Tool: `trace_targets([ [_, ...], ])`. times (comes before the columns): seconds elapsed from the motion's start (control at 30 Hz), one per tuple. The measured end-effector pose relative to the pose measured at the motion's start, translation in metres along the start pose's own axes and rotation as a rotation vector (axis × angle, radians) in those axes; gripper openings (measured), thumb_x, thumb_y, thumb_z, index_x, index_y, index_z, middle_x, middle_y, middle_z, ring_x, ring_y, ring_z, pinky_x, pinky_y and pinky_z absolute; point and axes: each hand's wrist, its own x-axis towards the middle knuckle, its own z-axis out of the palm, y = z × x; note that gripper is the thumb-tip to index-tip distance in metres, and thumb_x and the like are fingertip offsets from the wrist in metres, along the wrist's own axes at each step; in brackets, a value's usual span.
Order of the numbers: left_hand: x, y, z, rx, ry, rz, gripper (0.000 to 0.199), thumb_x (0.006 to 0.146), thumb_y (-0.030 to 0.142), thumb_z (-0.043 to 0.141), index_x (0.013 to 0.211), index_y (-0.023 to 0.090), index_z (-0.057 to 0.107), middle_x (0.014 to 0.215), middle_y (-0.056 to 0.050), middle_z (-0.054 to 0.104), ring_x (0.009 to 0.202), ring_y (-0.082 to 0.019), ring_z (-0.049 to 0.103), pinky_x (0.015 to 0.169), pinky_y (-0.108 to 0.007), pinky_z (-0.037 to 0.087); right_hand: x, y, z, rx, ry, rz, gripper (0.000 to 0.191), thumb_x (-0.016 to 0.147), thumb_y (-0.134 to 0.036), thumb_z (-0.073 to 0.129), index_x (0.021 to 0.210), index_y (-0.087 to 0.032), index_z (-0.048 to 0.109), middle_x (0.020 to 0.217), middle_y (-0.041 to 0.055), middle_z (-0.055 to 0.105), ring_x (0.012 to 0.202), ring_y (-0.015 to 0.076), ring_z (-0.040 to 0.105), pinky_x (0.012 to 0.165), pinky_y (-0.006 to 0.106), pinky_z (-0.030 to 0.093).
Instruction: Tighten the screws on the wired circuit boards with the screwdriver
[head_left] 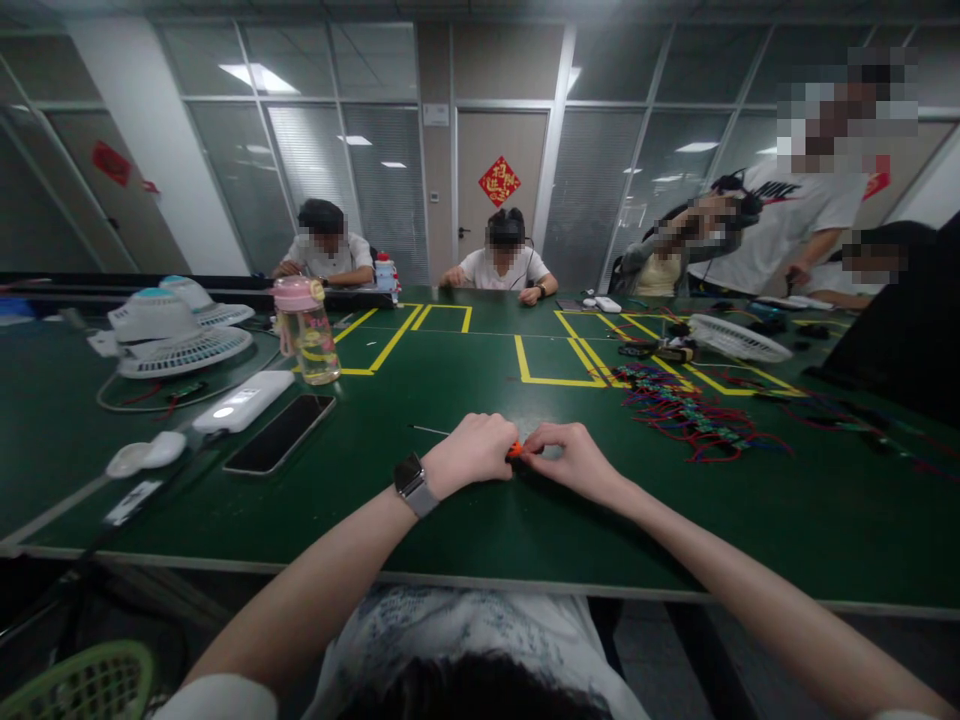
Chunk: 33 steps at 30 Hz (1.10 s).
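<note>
My left hand (480,446) is wrapped around a screwdriver (514,451) just above the green table (450,530). Its thin metal shaft points out to the left past my knuckles, and the orange and black handle end shows on the right. At that handle end, the fingertips of my right hand (571,458) are pinched together against the orange part. Most of the handle is hidden inside my left fist.
Left of my hands lie a phone (280,434), a white power bank (244,401) and a pink-lidded bottle (313,340). White fans (176,345) stand farther left. Small wired circuit boards (686,410) are heaped on the right. Several people sit or stand across the table.
</note>
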Motion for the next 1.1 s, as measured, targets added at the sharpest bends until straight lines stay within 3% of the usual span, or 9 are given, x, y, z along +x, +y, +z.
trace_targets([
  [0.1,0.000,-0.008,-0.005,-0.092,-0.020,-0.005,0.023,0.075,0.033,0.065,0.091,0.018,0.071,0.091,-0.010,0.069,0.086,-0.027,0.067,0.068,-0.030,0.048,0.000,0.007,-0.002,0.014,0.051,0.077,0.011,0.075,-0.017,0.062,0.070,-0.018,0.072,0.075,0.0047,0.074,0.069,0.0177,0.067,0.068,0.028,0.052],
  [0.2,-0.001,-0.021,-0.012,-0.263,-0.013,-0.003,0.055,0.064,0.052,0.074,0.108,0.020,0.069,0.102,-0.009,0.068,0.094,-0.026,0.065,0.074,-0.029,0.048,-0.001,0.011,-0.002,0.057,0.096,0.145,0.011,0.075,-0.022,0.064,0.068,-0.018,0.073,0.075,0.0056,0.075,0.072,0.0204,0.069,0.074,0.032,0.053],
  [0.3,-0.001,-0.032,-0.019,-0.447,0.167,-0.047,0.058,0.070,0.062,0.067,0.109,0.020,0.070,0.102,-0.008,0.067,0.091,-0.023,0.064,0.075,-0.029,0.048,-0.002,0.010,0.001,0.228,0.126,0.239,0.014,0.075,-0.028,0.066,0.071,-0.017,0.074,0.075,0.0064,0.075,0.073,0.0213,0.070,0.075,0.033,0.054],
  [0.4,0.001,-0.038,-0.024,-0.578,0.472,-0.156,0.044,0.083,0.056,0.056,0.103,0.020,0.072,0.097,-0.006,0.069,0.089,-0.020,0.064,0.083,-0.030,0.047,-0.003,0.007,0.006,0.401,0.111,0.301,0.022,0.075,-0.037,0.068,0.073,-0.015,0.074,0.073,0.0072,0.075,0.071,0.0202,0.070,0.072,0.032,0.055],
  [0.5,0.003,-0.039,-0.025,-0.636,0.630,-0.224,0.038,0.087,0.050,0.053,0.095,0.019,0.073,0.094,-0.006,0.071,0.088,-0.019,0.065,0.085,-0.031,0.047,-0.003,0.005,0.009,0.464,0.068,0.307,0.026,0.075,-0.040,0.069,0.074,-0.014,0.074,0.074,0.0078,0.075,0.070,0.0191,0.070,0.070,0.031,0.055],
  [0.87,0.003,-0.032,-0.026,-0.645,0.667,-0.246,0.032,0.087,0.044,0.054,0.090,0.019,0.073,0.095,-0.004,0.074,0.089,-0.020,0.067,0.083,-0.031,0.047,-0.005,0.002,0.011,0.335,0.047,0.231,0.019,0.077,-0.032,0.068,0.076,-0.015,0.074,0.078,0.0078,0.075,0.074,0.0201,0.069,0.072,0.031,0.054],
  [1.0,0.001,-0.032,-0.027,-0.638,0.658,-0.235,0.033,0.088,0.045,0.053,0.092,0.019,0.073,0.096,-0.004,0.074,0.089,-0.020,0.066,0.083,-0.031,0.047,-0.019,0.000,-0.005,0.228,0.012,0.197,0.017,0.079,-0.030,0.067,0.074,-0.016,0.074,0.076,0.0066,0.074,0.072,0.0194,0.069,0.070,0.030,0.053],
  [1.1,0.000,-0.032,-0.028,-0.620,0.647,-0.235,0.033,0.089,0.045,0.052,0.093,0.019,0.072,0.097,-0.005,0.073,0.089,-0.020,0.066,0.084,-0.032,0.047,-0.049,0.002,-0.028,0.153,0.011,0.183,0.018,0.080,-0.032,0.066,0.074,-0.018,0.073,0.077,0.0067,0.074,0.073,0.0199,0.069,0.070,0.030,0.054],
])
